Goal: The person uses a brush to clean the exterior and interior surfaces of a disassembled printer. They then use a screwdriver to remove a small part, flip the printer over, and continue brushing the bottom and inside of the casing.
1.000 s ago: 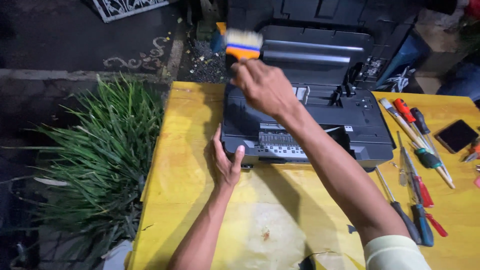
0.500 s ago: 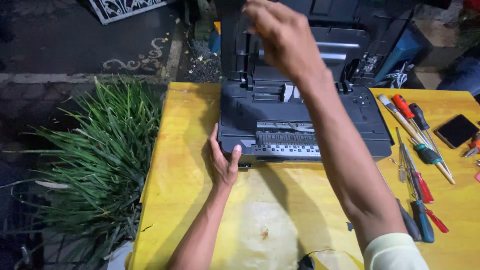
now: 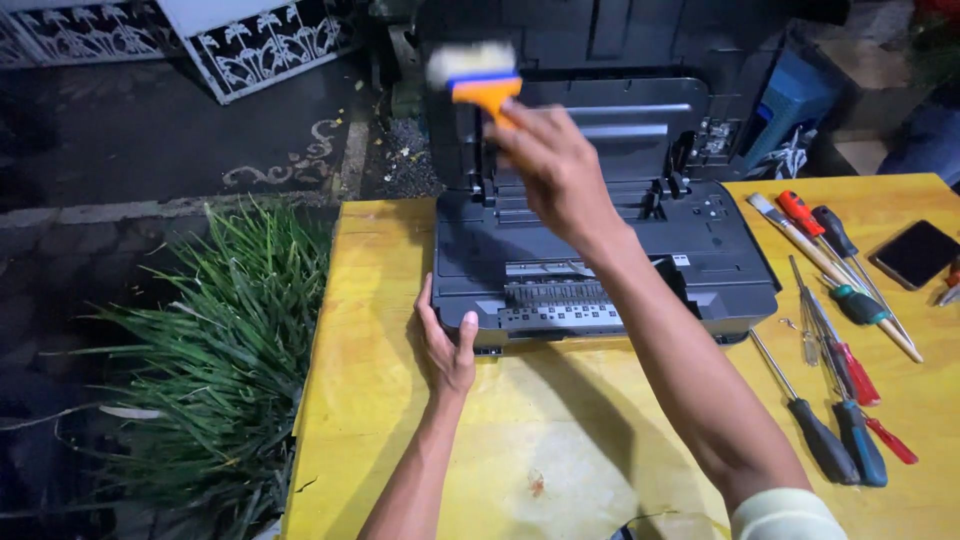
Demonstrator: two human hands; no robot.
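Note:
A black printer with its lid raised sits at the far side of a yellow table. My left hand rests flat against the printer's front left corner, thumb on its top edge. My right hand reaches over the printer and grips the orange handle of a paintbrush with pale bristles, held up near the raised lid's left end. The brush is blurred.
Several screwdrivers and pliers lie on the table to the right of the printer, with a dark phone beyond them. A spiky green plant stands left of the table. A dark floor lies behind.
My right hand swung the brush back over the printer's rear, out of sight for a moment, and it now shows again near the lid's left end. The left hand has stayed put.

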